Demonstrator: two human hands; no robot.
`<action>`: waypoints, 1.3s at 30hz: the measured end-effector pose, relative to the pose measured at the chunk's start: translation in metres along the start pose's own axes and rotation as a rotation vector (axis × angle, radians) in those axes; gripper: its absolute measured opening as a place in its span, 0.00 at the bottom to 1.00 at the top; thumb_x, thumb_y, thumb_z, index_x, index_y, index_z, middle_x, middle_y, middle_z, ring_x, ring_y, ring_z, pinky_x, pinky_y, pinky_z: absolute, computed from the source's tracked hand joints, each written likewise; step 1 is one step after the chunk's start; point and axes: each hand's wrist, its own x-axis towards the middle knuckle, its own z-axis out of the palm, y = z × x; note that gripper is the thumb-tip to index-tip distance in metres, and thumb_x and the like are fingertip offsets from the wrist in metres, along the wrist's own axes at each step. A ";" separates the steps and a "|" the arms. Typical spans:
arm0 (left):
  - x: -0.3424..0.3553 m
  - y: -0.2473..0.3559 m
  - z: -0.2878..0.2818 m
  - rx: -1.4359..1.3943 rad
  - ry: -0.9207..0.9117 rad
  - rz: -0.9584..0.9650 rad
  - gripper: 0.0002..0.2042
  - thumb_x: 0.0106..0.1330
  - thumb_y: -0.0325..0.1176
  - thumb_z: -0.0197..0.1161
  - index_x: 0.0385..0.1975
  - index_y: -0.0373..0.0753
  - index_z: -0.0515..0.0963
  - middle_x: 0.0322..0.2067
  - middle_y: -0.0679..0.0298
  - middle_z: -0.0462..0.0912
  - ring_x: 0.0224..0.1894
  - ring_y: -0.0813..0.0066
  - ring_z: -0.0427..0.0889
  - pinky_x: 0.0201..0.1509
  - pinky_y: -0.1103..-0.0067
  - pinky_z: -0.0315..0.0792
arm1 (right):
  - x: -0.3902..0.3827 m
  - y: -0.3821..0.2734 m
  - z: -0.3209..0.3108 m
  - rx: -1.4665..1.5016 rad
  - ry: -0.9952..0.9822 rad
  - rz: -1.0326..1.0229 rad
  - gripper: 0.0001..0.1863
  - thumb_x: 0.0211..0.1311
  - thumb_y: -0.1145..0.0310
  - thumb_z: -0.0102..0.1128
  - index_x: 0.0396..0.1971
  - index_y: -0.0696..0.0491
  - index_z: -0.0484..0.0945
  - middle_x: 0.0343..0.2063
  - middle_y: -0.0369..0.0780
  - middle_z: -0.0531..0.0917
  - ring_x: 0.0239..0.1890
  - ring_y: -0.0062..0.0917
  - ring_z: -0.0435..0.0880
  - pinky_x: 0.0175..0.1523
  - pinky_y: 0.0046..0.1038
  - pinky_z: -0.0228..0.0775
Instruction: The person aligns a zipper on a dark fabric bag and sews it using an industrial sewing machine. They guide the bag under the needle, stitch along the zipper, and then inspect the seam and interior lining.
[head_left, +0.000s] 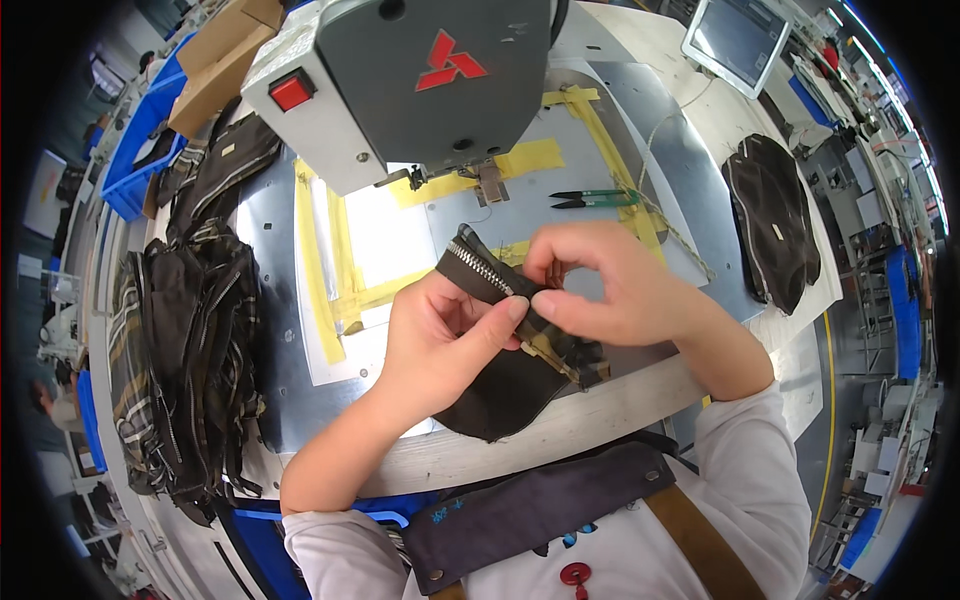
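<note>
- Dark apron strap (540, 505) with a brown band sits nearest the head camera, over a white top, at the table's edge (600, 415).
- Just beyond it, both hands hold a dark brown fabric piece (500, 395) with a metal zipper (480, 270) running along its upper edge, above the grey metal plate (265, 350).
- Left hand (445, 345) is closed around the fabric from below, thumb pressed onto the zipper tape.
- Right hand (600, 285) pinches the zipper with fingertips drawn together, touching the left thumb.
- Judging by the layout, this piece is not yet under the sewing machine head (410, 85); the yellow-taped template (340, 270) lies bare.
- A heap of similar striped pieces (185, 350) waits on the left, a dark stack (772, 220) lies on the right, and green snips (590, 199) rest beyond the hands.
</note>
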 end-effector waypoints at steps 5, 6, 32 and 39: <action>-0.002 -0.005 0.004 0.132 -0.001 -0.080 0.06 0.64 0.25 0.61 0.38 0.33 0.75 0.27 0.68 0.80 0.28 0.85 0.79 0.32 0.86 0.74 | -0.006 -0.010 0.001 -0.226 -0.041 0.166 0.05 0.47 0.74 0.57 0.22 0.58 0.70 0.18 0.38 0.72 0.22 0.20 0.70 0.27 0.24 0.62; -0.002 -0.006 0.005 0.151 -0.005 -0.088 0.05 0.64 0.25 0.61 0.37 0.33 0.75 0.27 0.68 0.80 0.28 0.85 0.79 0.33 0.86 0.74 | -0.006 -0.009 0.003 -0.211 -0.023 0.187 0.05 0.47 0.75 0.56 0.21 0.58 0.70 0.17 0.38 0.71 0.21 0.20 0.69 0.27 0.24 0.61; 0.000 -0.012 0.007 -0.261 -0.006 -0.136 0.07 0.66 0.28 0.59 0.40 0.33 0.76 0.33 0.64 0.80 0.32 0.80 0.78 0.33 0.80 0.81 | -0.004 0.014 0.015 0.172 0.057 0.041 0.10 0.54 0.69 0.54 0.23 0.58 0.65 0.18 0.38 0.67 0.23 0.20 0.63 0.29 0.26 0.58; -0.002 -0.008 0.018 -0.211 0.060 -0.215 0.07 0.66 0.31 0.60 0.40 0.37 0.75 0.30 0.68 0.80 0.30 0.84 0.75 0.36 0.86 0.70 | -0.003 0.010 0.014 0.212 -0.035 0.205 0.05 0.47 0.75 0.47 0.23 0.57 0.61 0.23 0.35 0.64 0.29 0.18 0.61 0.34 0.23 0.57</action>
